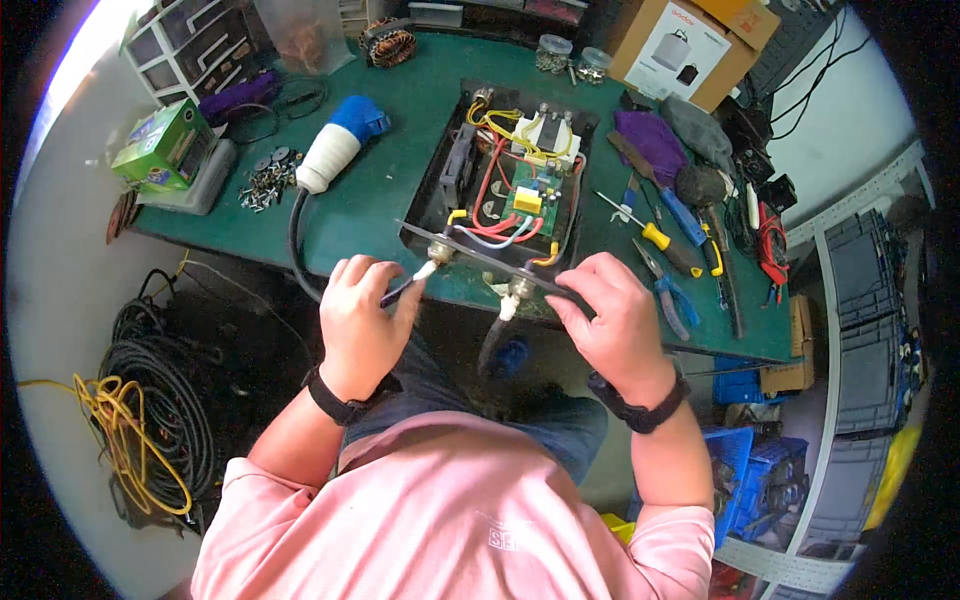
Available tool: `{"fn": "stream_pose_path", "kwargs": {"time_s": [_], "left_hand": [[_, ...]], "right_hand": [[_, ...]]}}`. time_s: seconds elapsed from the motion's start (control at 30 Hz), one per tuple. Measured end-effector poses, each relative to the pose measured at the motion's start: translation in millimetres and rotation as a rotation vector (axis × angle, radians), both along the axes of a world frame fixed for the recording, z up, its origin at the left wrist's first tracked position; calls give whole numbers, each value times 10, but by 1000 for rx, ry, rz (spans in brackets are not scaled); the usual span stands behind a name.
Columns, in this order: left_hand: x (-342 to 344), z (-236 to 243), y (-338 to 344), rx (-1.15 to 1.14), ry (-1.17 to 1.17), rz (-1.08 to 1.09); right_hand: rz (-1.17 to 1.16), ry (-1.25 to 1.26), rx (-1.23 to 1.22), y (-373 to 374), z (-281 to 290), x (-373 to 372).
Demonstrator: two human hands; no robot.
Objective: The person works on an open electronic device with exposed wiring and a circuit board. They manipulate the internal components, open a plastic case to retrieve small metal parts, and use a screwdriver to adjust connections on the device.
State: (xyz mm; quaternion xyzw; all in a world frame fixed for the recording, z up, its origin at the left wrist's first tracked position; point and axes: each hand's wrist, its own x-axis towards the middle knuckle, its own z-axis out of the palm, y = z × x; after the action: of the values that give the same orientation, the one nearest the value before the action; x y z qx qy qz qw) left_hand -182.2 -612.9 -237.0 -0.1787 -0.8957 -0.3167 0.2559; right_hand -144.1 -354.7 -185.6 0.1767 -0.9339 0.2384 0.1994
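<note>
An opened black metal case (425,190) lies on the green bench, with a green circuit board (535,190) and red, yellow and blue wires inside. Across its near end runs a dark end panel (480,258) with two round metal connectors. My left hand (358,312) is closed around the black cable (300,240), beside the left connector's white-wrapped end (426,271). This cable comes from a blue and white plug (340,145). The fingers of my right hand (612,312) pinch the panel's right end. A second black cable (492,345) hangs from the right connector.
Right of the case lie a yellow-handled screwdriver (655,236), blue-handled pliers (672,300) and other tools. Loose screws (270,182) and a green box (163,147) sit at the left. A cardboard box (690,50) stands at the back. Coiled cables (165,400) hang below left.
</note>
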Motion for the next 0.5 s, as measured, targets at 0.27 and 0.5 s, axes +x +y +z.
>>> {"fn": "stream_pose_path", "kwargs": {"time_s": [0.27,0.5], "left_hand": [[-123,31,17,-16,-129,-9],[-152,33,-12,-45,-157,-55]], "right_hand": [[-112,50,-100,-68,-133,149],[-129,79,-140,-113,-145,161]]}}
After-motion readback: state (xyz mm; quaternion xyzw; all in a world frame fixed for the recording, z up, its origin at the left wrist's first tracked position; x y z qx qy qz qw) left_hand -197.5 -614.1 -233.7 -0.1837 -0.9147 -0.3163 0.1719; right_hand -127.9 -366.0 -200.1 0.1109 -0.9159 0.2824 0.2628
